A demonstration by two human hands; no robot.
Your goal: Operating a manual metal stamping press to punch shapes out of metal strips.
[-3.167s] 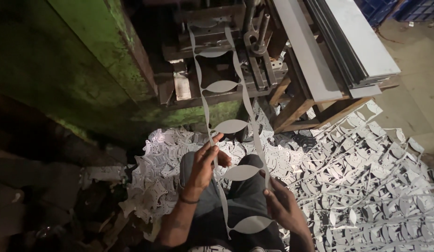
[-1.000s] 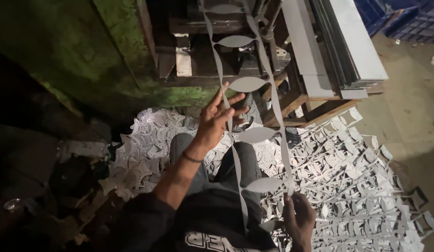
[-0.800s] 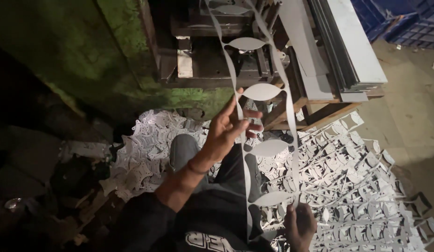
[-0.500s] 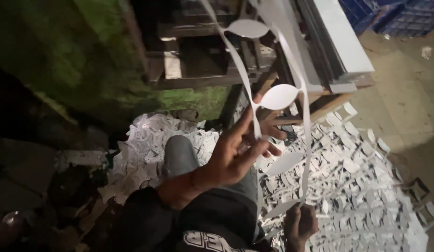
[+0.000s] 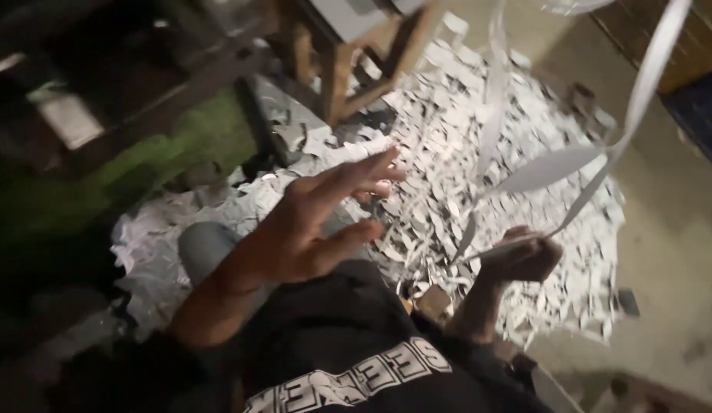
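Two hands: left hand [image 5: 310, 226] splayed open, right hand [image 5: 520, 256] pinching strip [image 5: 551, 168].

smooth pale metal strip [image 5: 551, 168], wooden stand [image 5: 348, 57]

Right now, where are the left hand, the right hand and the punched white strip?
left hand [image 5: 310, 229]: head view, on the back of the open hand.
right hand [image 5: 520, 260]: head view, on the closed knuckles.
punched white strip [image 5: 551, 170]: head view, on the leaf-shaped link above the right hand.
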